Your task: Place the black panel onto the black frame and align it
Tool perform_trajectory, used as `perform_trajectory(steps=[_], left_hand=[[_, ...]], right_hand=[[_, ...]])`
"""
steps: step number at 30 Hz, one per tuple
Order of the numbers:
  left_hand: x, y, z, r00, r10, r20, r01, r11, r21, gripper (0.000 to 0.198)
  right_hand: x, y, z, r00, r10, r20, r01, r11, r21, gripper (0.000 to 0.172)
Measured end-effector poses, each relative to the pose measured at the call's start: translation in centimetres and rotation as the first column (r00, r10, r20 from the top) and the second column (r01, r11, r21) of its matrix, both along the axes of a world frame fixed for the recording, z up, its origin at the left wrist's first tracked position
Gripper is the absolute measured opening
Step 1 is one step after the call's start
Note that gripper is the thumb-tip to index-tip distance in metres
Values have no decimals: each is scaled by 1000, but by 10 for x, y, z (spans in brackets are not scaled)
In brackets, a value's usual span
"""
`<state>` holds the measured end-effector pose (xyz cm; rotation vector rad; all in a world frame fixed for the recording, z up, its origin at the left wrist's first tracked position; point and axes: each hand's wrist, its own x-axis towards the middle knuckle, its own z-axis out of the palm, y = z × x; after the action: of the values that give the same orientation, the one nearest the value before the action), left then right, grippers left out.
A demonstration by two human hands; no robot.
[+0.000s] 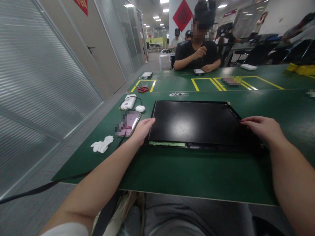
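A black screen panel (194, 123) lies in a dark frame on the green table, with a green circuit strip (167, 144) along its near edge. My left hand (144, 130) pinches the panel's left edge between thumb and fingers. On the other side, my right hand (264, 128) has its thumb and fingers pressed together at the right edge of the dark frame. The far right corner of the frame shows a small light piece. Shadow darkens the near right corner.
Left of the panel lie a phone (129, 124), a white case (140, 108), a white power bank (128, 102) with a cable, and crumpled tissue (102, 144). Red-handled scissors (143, 89) and small white pieces (178, 94) lie farther back. A person (197, 54) sits across the table.
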<state>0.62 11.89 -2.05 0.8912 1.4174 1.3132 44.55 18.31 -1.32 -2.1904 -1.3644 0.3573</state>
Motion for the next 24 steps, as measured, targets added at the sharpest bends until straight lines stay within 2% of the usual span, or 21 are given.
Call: perform_trajectory(steps=[4, 11, 15, 19, 24], left_hand=[[-2, -2, -4, 983, -74, -171, 87, 994, 72, 51], [-9, 0, -9, 923, -111, -368, 140, 989, 55, 58], [-10, 0, -10, 923, -114, -367, 144, 988, 55, 59], [-8, -1, -7, 953, -124, -278, 157, 982, 101, 54], [-5, -3, -1, 973, -58, -222, 87, 989, 123, 54]], right_hand=[[1, 0, -1, 1000, 9, -1, -9, 1000, -5, 16], [3, 3, -2, 999, 33, 21, -33, 999, -5, 17], [5, 5, -5, 999, 33, 27, -33, 999, 11, 17], [7, 6, -7, 998, 45, 35, -46, 999, 17, 19], [7, 5, -7, 999, 42, 27, -43, 999, 27, 19]])
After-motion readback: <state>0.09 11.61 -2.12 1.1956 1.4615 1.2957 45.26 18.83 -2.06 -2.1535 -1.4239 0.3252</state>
